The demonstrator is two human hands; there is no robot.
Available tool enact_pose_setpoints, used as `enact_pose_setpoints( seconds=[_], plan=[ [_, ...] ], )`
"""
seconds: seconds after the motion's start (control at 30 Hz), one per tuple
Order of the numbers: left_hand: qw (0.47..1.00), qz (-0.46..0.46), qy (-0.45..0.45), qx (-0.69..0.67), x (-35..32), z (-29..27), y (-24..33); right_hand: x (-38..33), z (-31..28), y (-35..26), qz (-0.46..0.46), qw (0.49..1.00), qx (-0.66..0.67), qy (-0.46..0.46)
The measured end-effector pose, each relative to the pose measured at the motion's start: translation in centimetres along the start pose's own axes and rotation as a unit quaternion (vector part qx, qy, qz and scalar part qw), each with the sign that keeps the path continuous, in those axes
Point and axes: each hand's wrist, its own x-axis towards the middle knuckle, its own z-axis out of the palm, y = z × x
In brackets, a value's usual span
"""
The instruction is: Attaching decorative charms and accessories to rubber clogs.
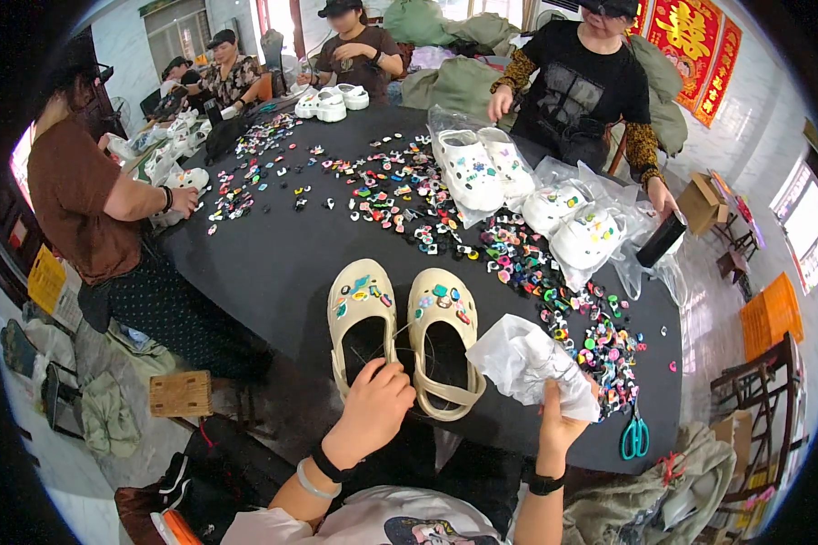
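Note:
Two beige clogs (361,295) lie side by side on the dark table, toes pointing away from me, with colourful charms on their uppers. My left hand (373,411) is closed on the heel end of the left clog, its fingers bent at the inner edge. Beside it, the right clog (443,300) shows its heel strap toward me, and a thin loop runs between the two shoes. My right hand (563,420) grips a crumpled sheet of white wrapping paper (523,359), raised just right of the right clog. Part of the right fingers is hidden behind the paper.
Loose shoe charms (600,350) spread across the dark table (282,263). Teal-handled scissors (635,438) lie at the right edge. White clogs in clear bags (473,173) stand at far right, where a co-worker holds a black object (662,240). Other people work at left and back.

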Motion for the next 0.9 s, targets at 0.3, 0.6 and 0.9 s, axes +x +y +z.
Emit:
enact_pose_setpoints(
  seconds=[0.3, 0.6, 0.9],
  plan=[
    [0.957, 0.031, -0.021, -0.287, -4.5, -0.7, 4.8, 0.1, 2.2, -6.2, -0.295, 0.936, -0.156, -0.108],
    [0.959, 0.07, -0.116, -0.249, -6.0, 2.2, 3.9, -0.2, 8.5, -5.6, -0.308, 0.843, -0.291, -0.333],
    [0.953, 0.075, -0.143, -0.255, -6.0, 3.3, 3.1, 1.7, 12.6, -4.0, -0.238, 0.791, -0.386, -0.411]
  ],
)
